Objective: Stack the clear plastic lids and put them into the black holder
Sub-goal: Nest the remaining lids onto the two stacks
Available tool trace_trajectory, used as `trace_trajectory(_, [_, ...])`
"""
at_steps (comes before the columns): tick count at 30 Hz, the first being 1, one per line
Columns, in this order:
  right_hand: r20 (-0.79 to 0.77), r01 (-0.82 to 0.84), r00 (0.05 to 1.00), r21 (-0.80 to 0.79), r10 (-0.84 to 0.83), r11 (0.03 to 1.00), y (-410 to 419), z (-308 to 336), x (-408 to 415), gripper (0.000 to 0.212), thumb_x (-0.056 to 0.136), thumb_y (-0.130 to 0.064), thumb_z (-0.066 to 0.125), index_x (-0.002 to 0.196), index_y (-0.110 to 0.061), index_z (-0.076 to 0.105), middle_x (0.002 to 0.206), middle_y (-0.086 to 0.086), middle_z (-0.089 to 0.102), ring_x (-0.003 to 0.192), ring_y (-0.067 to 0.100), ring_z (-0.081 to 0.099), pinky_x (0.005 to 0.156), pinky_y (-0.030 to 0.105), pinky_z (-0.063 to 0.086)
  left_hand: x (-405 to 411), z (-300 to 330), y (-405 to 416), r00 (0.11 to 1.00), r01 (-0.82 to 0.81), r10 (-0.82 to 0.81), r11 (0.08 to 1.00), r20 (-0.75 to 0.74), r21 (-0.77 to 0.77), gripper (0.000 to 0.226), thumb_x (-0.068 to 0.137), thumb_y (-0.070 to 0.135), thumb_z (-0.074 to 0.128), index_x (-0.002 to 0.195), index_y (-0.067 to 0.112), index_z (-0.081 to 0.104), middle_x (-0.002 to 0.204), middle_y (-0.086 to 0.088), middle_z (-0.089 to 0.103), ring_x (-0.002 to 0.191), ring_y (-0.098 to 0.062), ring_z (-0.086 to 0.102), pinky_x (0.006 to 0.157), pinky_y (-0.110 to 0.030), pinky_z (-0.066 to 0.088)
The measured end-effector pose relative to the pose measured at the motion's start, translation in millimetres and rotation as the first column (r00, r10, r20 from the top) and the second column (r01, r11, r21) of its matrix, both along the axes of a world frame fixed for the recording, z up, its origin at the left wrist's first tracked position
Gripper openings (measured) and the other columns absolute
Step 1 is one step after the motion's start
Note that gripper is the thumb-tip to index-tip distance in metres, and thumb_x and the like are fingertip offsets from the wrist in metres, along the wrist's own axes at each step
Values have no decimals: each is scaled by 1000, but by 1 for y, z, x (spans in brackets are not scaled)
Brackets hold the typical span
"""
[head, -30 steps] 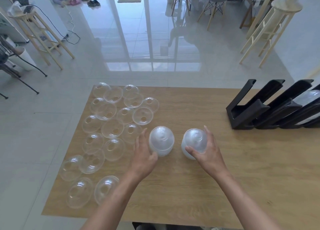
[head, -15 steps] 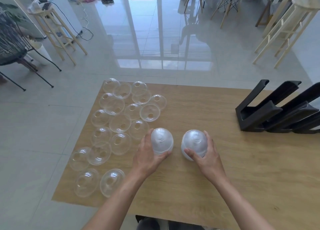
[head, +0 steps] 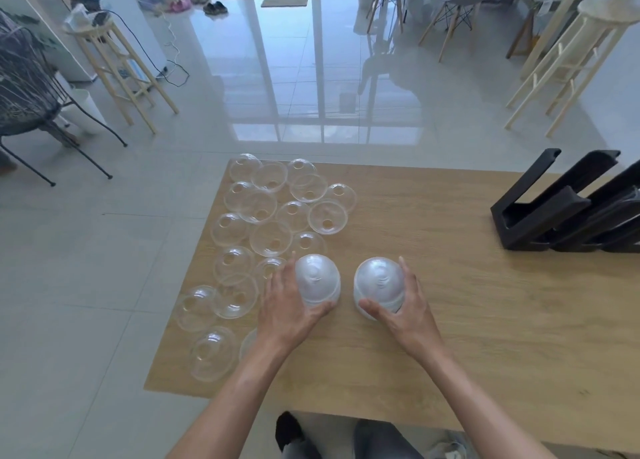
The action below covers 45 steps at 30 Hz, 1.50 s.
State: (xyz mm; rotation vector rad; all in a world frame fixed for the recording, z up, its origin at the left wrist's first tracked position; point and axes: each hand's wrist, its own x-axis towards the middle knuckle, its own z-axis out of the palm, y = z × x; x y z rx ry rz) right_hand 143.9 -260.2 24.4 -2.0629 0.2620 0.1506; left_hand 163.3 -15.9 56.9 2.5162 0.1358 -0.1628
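Head view: left hand (head: 287, 306) grasps one lid stack (head: 317, 278), right hand (head: 403, 306) grasps another (head: 379, 283), probably to join them; holder (head: 540, 212) waits far right of them.

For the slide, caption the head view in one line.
Left hand and right hand each grip a lid stack on the wooden table, black holder waiting.
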Motion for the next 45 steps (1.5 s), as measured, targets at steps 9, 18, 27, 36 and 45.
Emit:
trace_trajectory(9, [205,165,970,-154,-131,974,35,27,-55,103,75,-83,75,155,-64,13,167,-22,25,155,5,21,120,38,26,-18,12,87,990,122,-128,989,66,89,116,79,61,83,166,27,15,170,-4,26,157,-29,24,124,-51,28])
trace_trajectory(18, [230,116,970,-169,-75,979,120,14,-113,81,88,-70,71,154,-32,45,158,-18,41,149,7,37,121,38,37,-68,-9,177,985,129,-145,977,89,169,102,83,55,82,164,20,31,168,-4,34,157,-28,27,122,-52,33])
trace_trajectory(27, [39,-252,959,-325,280,911,202,-37,-98,88,89,-66,68,162,-34,33,171,-10,25,156,13,23,128,41,27,-122,-42,190,999,44,-44,973,-9,228,86,84,63,76,155,26,44,154,5,50,129,-27,52,99,-43,44])
trace_trajectory(36, [58,-276,946,-381,320,882,214,-34,-83,83,88,-54,78,157,-27,41,157,-5,46,146,15,43,119,38,42,-122,-45,204,1000,5,-2,986,-21,167,82,82,63,78,151,30,48,144,12,59,127,-22,55,100,-42,44])
trace_trajectory(45, [219,-60,969,-229,112,972,174,28,-100,80,87,-47,84,155,-31,45,146,-17,46,136,1,47,110,21,41,-97,-5,197,985,17,-19,1000,170,11,81,83,55,82,151,36,42,144,13,57,131,-14,54,99,-38,39])
